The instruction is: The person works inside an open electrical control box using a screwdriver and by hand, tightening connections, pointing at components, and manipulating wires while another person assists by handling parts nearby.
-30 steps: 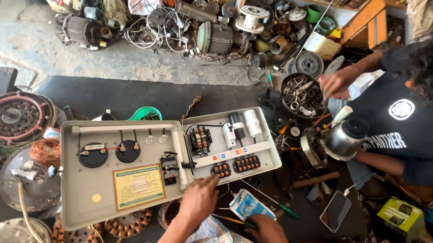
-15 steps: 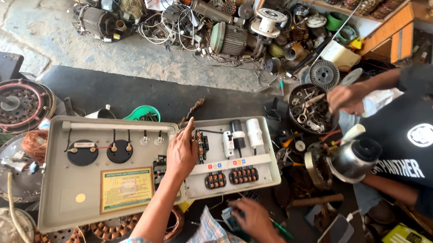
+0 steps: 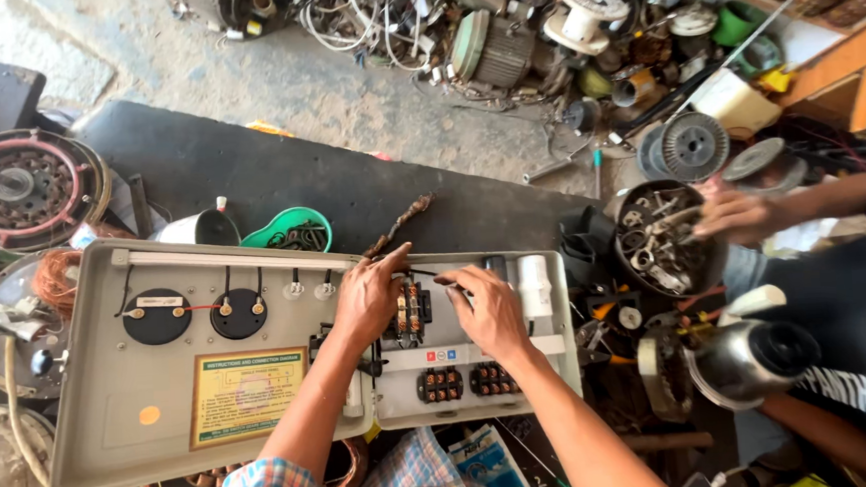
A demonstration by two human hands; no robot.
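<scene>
An open grey electrical control box (image 3: 124, 433) lies flat before me, its lid folded out to the left with two black round meters (image 3: 157, 316) and a yellow diagram label (image 3: 245, 395). My left hand (image 3: 368, 298) rests on the box's right half, fingers touching the black contactor block (image 3: 409, 310). My right hand (image 3: 487, 310) lies just right of that block, fingers spread on the panel beside a white cylindrical capacitor (image 3: 535, 285). Two black terminal blocks (image 3: 467, 382) sit below the hands. Neither hand visibly grips a tool.
Motor stators with copper windings (image 3: 19, 189) crowd the left. A green bowl (image 3: 292, 227) and white cup (image 3: 197, 228) stand behind the box. At the right another person in a black shirt reaches into a round tub of parts (image 3: 658, 240). Scrap motors and wire litter the floor.
My left hand moved up from the box's front edge onto the contactor. My right hand rose from below the box onto the panel. The view shifted closer.
</scene>
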